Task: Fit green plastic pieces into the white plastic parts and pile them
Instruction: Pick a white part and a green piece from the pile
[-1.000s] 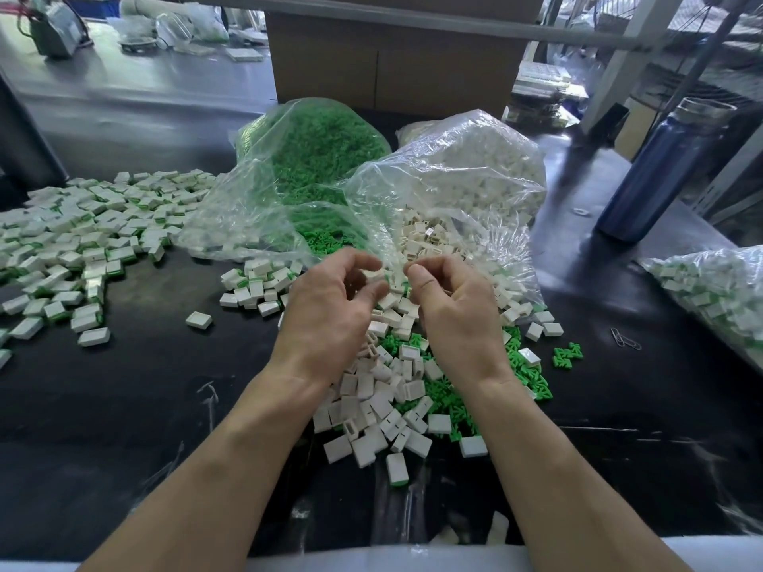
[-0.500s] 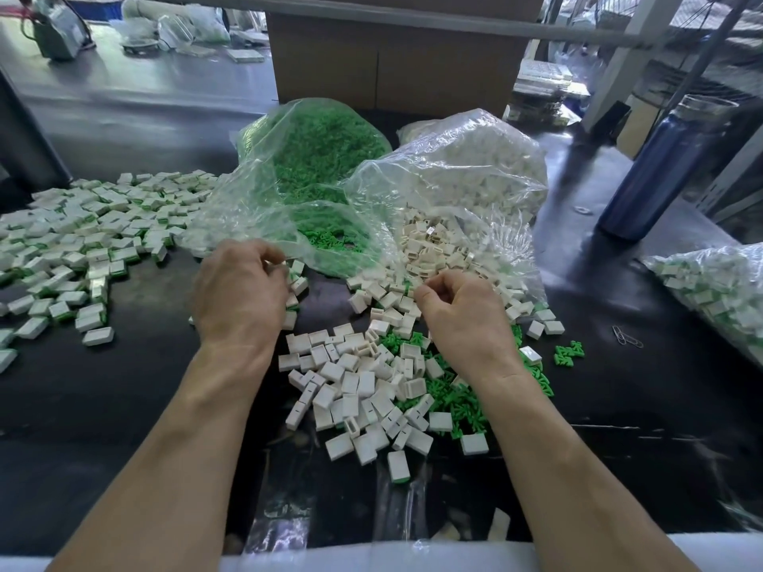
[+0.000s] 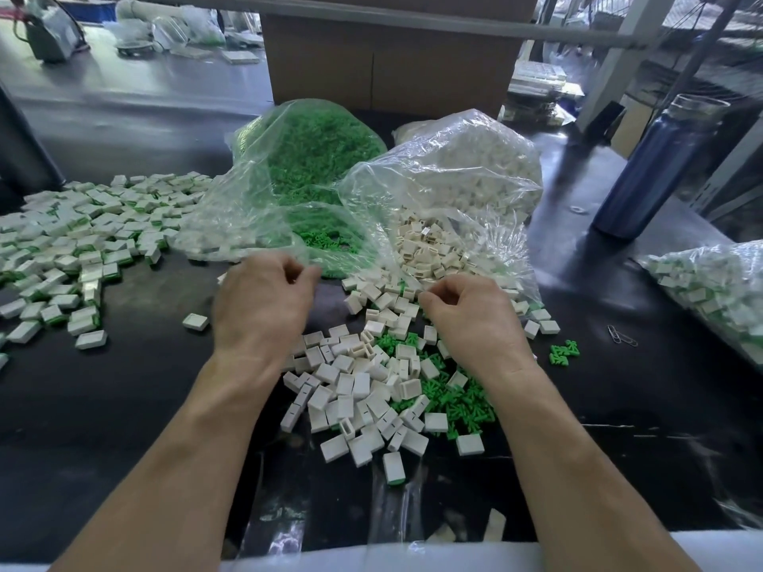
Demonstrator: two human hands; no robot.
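— Black bench [image 3: 136,390], and both hands over it. How do they lie?

— Left hand [image 3: 261,307] sits at about ten o'clock from the loose heap, fingers curled under, back of the hand up. Whether it holds a piece I cannot tell; the fingertips are hidden. Right hand [image 3: 475,319] is at about one o'clock of the heap, fingers curled in tight toward the thumb, as if pinching something small, but what is between them I cannot make out.

— And the parts?

— White parts [image 3: 355,390] lie scattered between the wrists; green pieces [image 3: 458,402] lie mixed in at their four o'clock side, under the right wrist. One clear bag of green [image 3: 313,158] lies at twelve o'clock, one bag of white [image 3: 466,171] just beside it at one o'clock, its mouth spilling toward the hands.

— Finished ones?

— A wide pile [image 3: 78,241] at nine to ten o'clock, white with green edges. Another filled bag [image 3: 718,286] at three o'clock.

— Anything else around?

— Blue bottle [image 3: 656,175] at two o'clock, paperclips [image 3: 621,336] near the right hand, a cardboard box [image 3: 388,59] behind the bags.
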